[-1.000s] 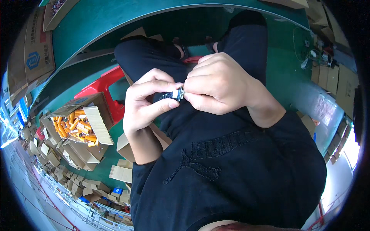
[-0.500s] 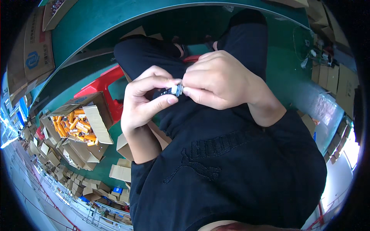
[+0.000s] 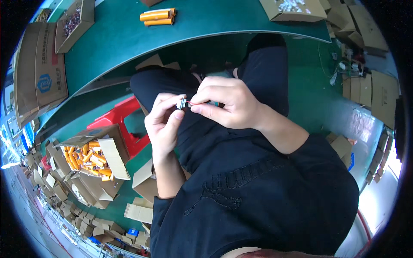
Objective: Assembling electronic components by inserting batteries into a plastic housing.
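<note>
My left hand (image 3: 162, 124) pinches a small whitish and metallic part (image 3: 181, 103) between thumb and fingertips. Close by on its right, my right hand (image 3: 230, 103) is closed, thumb against forefinger. A thin red wire-like piece (image 3: 189, 102) runs from those fingertips toward the small part; whether the two touch is too small to tell. Something dark and greenish (image 3: 218, 104) shows just behind the right fingers, mostly hidden. Both hands are held above my lap, over dark trousers (image 3: 200, 129).
Orange cylinders (image 3: 155, 17) lie on the green table (image 3: 116, 41) ahead. Boxes of small white pieces (image 3: 294, 17) and dark reddish pieces (image 3: 64, 38) stand at its sides. Left of my knees are a red stool (image 3: 116, 115) and a carton (image 3: 117, 157) of orange cylinders.
The view has tilted up, bringing the orange cylinders on the table into sight. The red wire-like piece now shows between my hands, whose fingertips have drawn slightly apart.
</note>
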### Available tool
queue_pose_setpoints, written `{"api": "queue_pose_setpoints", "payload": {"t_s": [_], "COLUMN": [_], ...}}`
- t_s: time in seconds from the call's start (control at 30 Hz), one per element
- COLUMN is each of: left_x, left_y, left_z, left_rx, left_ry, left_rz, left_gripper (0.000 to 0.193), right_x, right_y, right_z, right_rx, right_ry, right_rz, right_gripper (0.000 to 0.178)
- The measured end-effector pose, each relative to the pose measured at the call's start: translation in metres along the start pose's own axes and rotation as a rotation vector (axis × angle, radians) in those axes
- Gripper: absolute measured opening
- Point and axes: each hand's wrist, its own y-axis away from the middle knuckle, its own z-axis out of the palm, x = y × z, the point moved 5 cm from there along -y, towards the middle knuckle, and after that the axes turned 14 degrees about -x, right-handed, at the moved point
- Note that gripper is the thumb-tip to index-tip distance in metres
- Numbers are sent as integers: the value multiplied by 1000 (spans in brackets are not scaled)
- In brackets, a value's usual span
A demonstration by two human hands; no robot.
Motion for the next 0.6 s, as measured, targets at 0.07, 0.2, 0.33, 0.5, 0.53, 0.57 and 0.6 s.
{"api": "queue_pose_setpoints", "payload": {"t_s": [0.07, 0.2, 0.33, 0.5, 0.53, 0.57, 0.6], "left_x": [-2, -3, -4, -5, -4, -2, 0], "left_y": [1, 1, 1, 1, 1, 0, 0], "left_z": [3, 7, 9, 8, 7, 6, 6], "left_rx": [12, 33, 47, 53, 53, 53, 53], "left_ry": [29, 42, 14, 73, 42, 11, -21], "left_rz": [15, 21, 7, -24, -22, -20, -19], "left_gripper": [29, 29, 29, 30, 29, 28, 28], "right_x": [1, 1, -3, -2, -2, -1, -1], "right_y": [-1, -3, -2, -3, -3, -3, -3], "right_z": [-2, -4, -4, -3, -1, 0, 2], "right_rx": [27, 33, -19, 40, 6, -29, -65], "right_ry": [10, 11, 9, 9, 1, -7, -14], "right_rz": [43, 59, -13, 91, 120, 149, 178], "right_gripper": [10, 9, 7, 5, 5, 6, 7]}}
